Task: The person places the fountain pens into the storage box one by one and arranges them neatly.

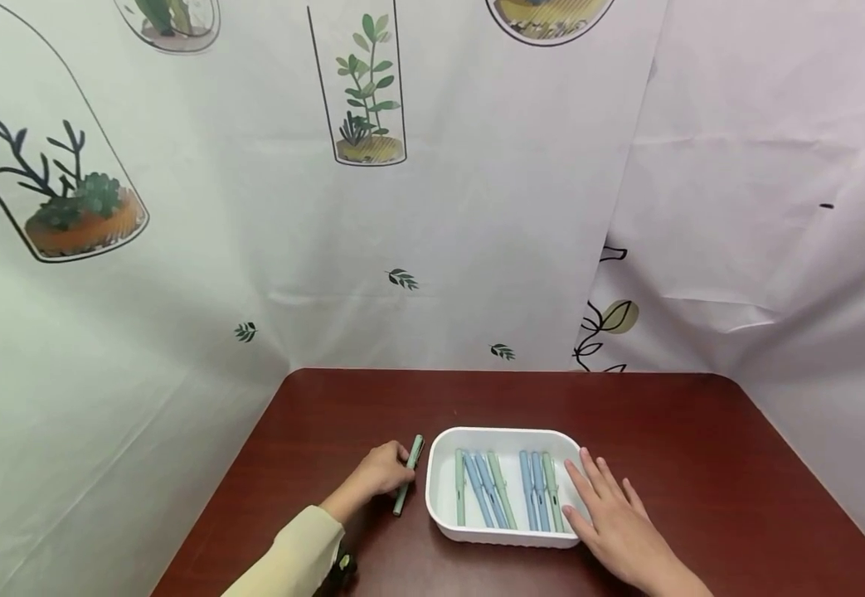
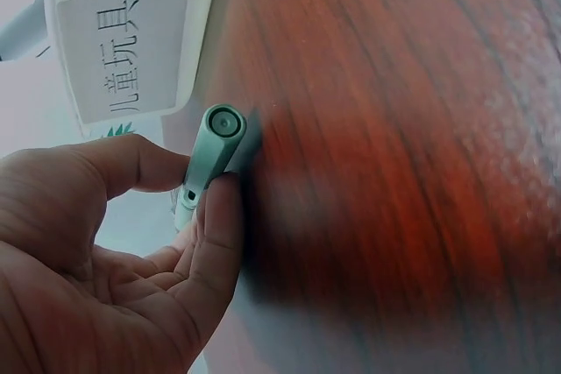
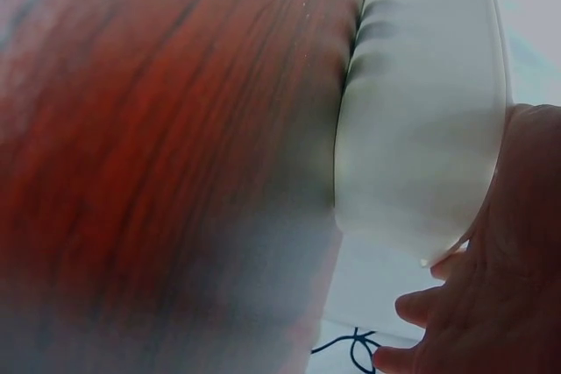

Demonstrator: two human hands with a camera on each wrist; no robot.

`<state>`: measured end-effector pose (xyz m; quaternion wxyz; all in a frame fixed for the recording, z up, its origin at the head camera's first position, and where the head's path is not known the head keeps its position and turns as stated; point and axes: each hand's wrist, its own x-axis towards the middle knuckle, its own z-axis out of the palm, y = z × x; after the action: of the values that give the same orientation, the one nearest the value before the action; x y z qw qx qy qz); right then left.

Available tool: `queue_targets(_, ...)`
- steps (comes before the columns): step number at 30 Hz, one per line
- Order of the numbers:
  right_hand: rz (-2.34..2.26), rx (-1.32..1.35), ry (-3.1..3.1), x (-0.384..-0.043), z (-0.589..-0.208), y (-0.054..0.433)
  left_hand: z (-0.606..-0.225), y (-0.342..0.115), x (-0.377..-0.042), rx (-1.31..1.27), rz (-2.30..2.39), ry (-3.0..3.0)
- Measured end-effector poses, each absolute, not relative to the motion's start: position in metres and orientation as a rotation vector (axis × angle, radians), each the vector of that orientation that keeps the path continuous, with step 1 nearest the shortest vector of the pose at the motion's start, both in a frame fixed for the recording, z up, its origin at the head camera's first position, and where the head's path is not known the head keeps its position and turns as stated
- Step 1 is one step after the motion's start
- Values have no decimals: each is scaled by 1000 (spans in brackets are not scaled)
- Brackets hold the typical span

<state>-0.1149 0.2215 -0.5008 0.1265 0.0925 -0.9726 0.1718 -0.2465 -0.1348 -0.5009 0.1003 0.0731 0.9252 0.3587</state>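
Observation:
My left hand (image 1: 383,469) pinches a light green pen (image 1: 410,474) between thumb and fingers, just left of a white plastic box (image 1: 492,536). In the left wrist view the round end of the green pen (image 2: 209,148) points toward the camera, close over the table. My right hand (image 1: 621,524) lies at the box's right rim, fingers spread and mostly straight, tips over the edge. Inside the box, pens lie in two groups: blue pens (image 1: 486,489) between green ones on the left, and two blue pens with a green pen (image 1: 551,491) on the right.
A dark red wood-grain table (image 1: 372,398) carries the box. Its side bears a white label (image 2: 123,50) with printed characters. White curtains (image 1: 477,207) with plant drawings hang behind and at both sides. A small black object (image 1: 344,567) shows below the left sleeve.

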Motion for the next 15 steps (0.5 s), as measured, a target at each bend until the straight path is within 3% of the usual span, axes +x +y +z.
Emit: queue_targets(15,525,288,-2823,-117,-501,224,-490,-140,-240,217,1311,2565)
